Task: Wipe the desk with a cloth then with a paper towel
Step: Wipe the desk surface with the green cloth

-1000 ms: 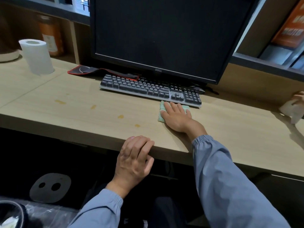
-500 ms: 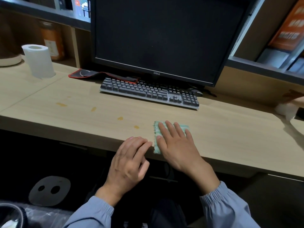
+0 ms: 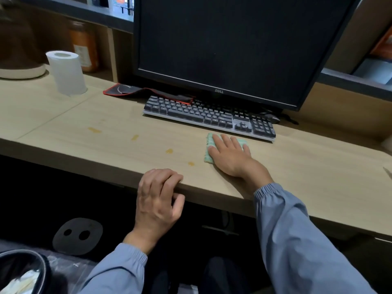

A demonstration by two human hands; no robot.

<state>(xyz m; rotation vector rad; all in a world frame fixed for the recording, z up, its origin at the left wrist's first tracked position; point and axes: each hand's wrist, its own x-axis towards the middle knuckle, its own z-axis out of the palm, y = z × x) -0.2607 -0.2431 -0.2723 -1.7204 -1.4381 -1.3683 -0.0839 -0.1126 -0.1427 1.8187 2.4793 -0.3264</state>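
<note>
The right hand [image 3: 230, 160] is pressing flat, fingers straight and spread, on a green cloth [image 3: 209, 141] that is lying on the desk [image 3: 318, 166] just in front of the keyboard [image 3: 210, 117], nearer the back than the front edge. The left hand [image 3: 158, 200] is gripping the desk's front edge, fingers curling over the top and thumb tucking beneath. Four small yellowish stains [image 3: 169, 151] are sitting in a slanting line left of the cloth, the nearest one close to it by the front edge. A paper towel roll [image 3: 65, 73] is standing upright toward the back left corner, well apart from both hands
</note>
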